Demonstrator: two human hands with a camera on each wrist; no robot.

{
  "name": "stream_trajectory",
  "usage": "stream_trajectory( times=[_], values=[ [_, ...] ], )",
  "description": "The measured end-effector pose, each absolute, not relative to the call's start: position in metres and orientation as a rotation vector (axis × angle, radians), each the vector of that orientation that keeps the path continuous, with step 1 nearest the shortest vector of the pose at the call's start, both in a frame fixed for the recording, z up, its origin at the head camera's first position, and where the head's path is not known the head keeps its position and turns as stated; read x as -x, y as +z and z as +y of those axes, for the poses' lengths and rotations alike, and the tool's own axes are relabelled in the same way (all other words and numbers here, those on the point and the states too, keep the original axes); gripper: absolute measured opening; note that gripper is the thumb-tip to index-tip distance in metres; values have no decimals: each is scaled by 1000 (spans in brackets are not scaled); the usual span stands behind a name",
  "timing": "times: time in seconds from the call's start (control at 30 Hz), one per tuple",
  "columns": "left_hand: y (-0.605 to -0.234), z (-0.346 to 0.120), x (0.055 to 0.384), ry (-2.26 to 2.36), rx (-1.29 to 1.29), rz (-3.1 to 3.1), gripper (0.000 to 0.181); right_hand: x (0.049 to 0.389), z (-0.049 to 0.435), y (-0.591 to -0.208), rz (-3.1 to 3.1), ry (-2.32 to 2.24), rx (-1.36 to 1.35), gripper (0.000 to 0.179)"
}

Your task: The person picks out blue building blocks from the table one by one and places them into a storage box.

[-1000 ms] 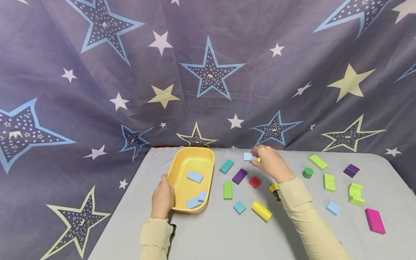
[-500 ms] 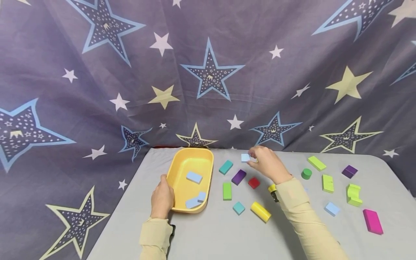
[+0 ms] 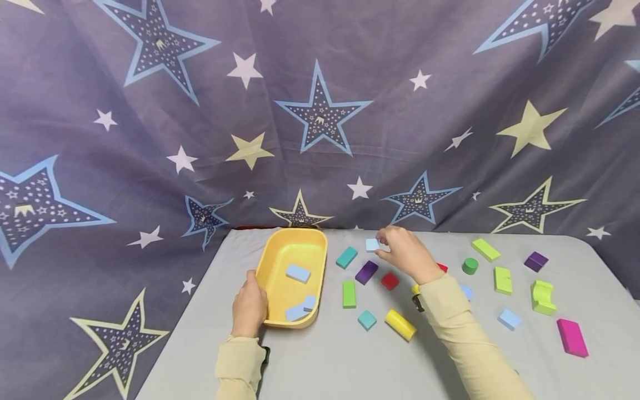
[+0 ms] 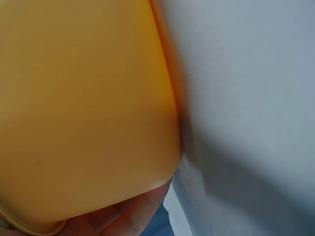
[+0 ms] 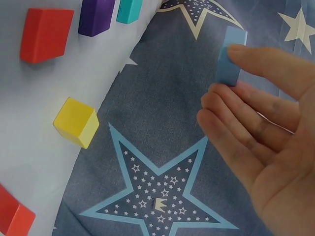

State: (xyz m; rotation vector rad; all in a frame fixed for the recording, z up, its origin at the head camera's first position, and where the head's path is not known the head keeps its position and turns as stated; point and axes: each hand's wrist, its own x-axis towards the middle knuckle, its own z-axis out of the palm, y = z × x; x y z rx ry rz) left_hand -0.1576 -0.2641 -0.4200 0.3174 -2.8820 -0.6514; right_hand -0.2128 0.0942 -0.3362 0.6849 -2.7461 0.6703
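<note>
blue block [image 3: 371,245] is pinched in the right hand [image 3: 407,255], near the back of the table [image 3: 345,361], slightly closer to the yellow tub [image 3: 301,250] than a second ago, so the gap's smaller; left hand [image 3: 249,305] grips the tub

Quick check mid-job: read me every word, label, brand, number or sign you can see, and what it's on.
No readable words, labels, brands or numbers, including on the blue block in the right hand or the yellow bin.
Backdrop cloth: a crown emblem; any lettering beside it is too small to read.
</note>
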Motion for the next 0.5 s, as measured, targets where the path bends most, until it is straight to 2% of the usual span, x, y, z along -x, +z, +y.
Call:
stream_trajectory(
  times=[0.5],
  values=[
    [-421,-266,157,-655,-301,-2861,34,210,86,-336,-2769,678,-674,26]
  ],
)
